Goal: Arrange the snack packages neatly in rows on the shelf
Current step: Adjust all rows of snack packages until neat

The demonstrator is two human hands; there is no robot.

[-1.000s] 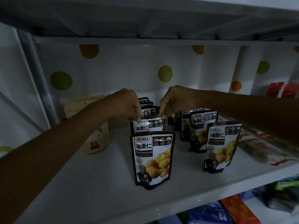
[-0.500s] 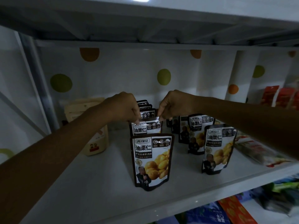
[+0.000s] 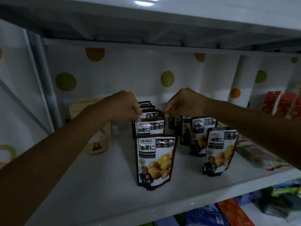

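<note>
On the shelf [image 3: 97, 185] my left row begins with the front pouch [image 3: 154, 162] and the second pouch [image 3: 149, 128] just behind; I'm squaring the third pouch [image 3: 153, 115], left hand [image 3: 125, 105] and right hand [image 3: 184, 103] each curled, pinching a top corner. Next, I reckon, it wants setting upright, close behind the second. I count five pouches here, at least three in the right row [image 3: 219, 150]; further back is too dim

Shelf [image 3: 97, 185], left to right: carton [image 3: 96, 128] at the back left. Left row, front to back: front pouch [image 3: 154, 162], second pouch [image 3: 149, 128], third pouch [image 3: 151, 114], whose top corners the left hand [image 3: 123, 106] and right hand [image 3: 184, 103] pinch. Right row [image 3: 220, 150] beside it. Flat packets [image 3: 260, 154] lying far right.
</note>
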